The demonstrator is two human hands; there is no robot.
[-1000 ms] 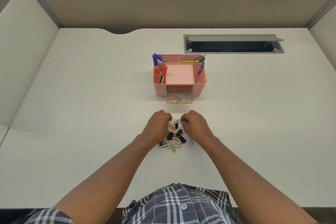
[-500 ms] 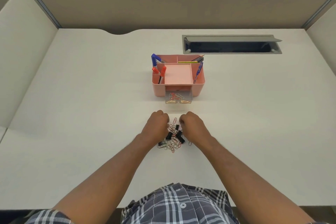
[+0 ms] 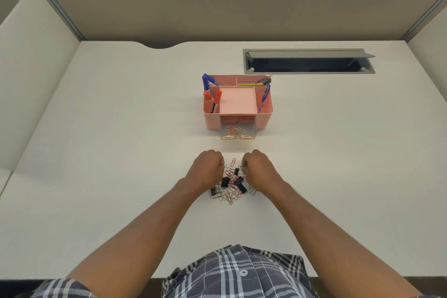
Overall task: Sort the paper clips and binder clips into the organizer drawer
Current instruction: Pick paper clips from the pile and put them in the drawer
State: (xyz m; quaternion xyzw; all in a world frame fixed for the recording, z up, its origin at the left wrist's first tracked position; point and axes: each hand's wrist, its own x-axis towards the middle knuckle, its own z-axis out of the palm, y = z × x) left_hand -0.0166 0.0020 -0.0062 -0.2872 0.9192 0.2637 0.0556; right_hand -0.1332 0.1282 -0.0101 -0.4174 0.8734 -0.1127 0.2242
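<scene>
A pile of coloured paper clips (image 3: 229, 195) mixed with several black binder clips (image 3: 225, 181) lies on the desk in front of me. My left hand (image 3: 208, 167) rests on the pile's left side with its fingers curled down onto clips. On the right side, my right hand (image 3: 260, 168) is curled too and pinches a red paper clip at its fingertips. One loose paper clip (image 3: 233, 161) lies between my knuckles. Beyond them stands the pink organizer (image 3: 266, 118). Its clear drawer (image 3: 237, 133) is pulled out toward me and holds several paper clips.
Markers and pens (image 3: 216, 101) stand in the organizer's side compartments. A grey cable slot (image 3: 308, 61) with a raised flap is set into the desk at the back right. Partition walls close off the back and both sides of the desk.
Both hands stay over the pile with only slight finger shifts. The pile and the drawer look the same.
</scene>
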